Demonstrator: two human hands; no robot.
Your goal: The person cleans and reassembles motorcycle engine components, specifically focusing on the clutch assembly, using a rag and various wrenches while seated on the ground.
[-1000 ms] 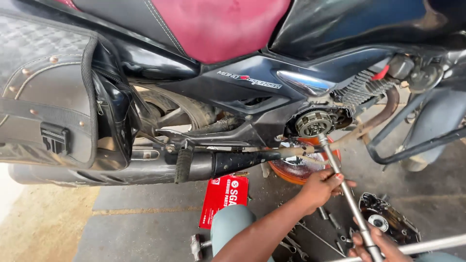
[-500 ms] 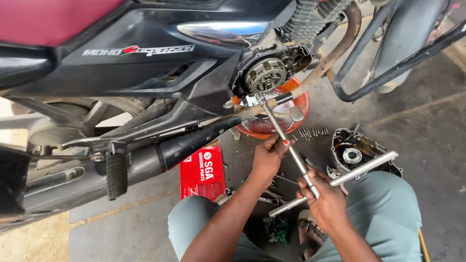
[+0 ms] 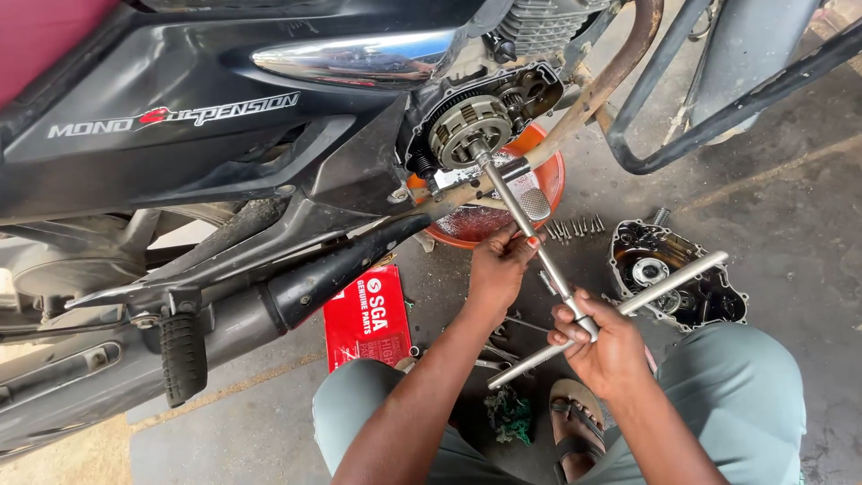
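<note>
Head view has you crouched beside the motorcycle, working a T-wrench (image 3: 575, 296) into the exposed clutch (image 3: 469, 132) where the engine's side cover has come off. Your left hand (image 3: 499, 267) is curled around the upper part of the shaft, fingers pinching it to steady the line toward the clutch centre. Your right hand (image 3: 611, 346) is closed around the junction where the crossbar meets the shaft, thumb over the top. The socket end sits on the middle of the clutch; whether it is fully seated on the nut you cannot tell from here.

The removed cover (image 3: 675, 274) lies on the floor to your right, inner face up, with a row of bolts (image 3: 575, 226) laid out just beside the orange pan (image 3: 539, 193) under the engine. A red box (image 3: 370, 314) rests on the floor near your left knee, and the black exhaust (image 3: 296, 283) runs across in front of it.

By the look of it, you are at the stage of turning the centre fastener of the clutch. Next comes a square push along the shaft while you swing the crossbar; keep the left hand guiding lightly so the socket does not ride off, and mind the crossbar end, which passes close over the cover.
</note>
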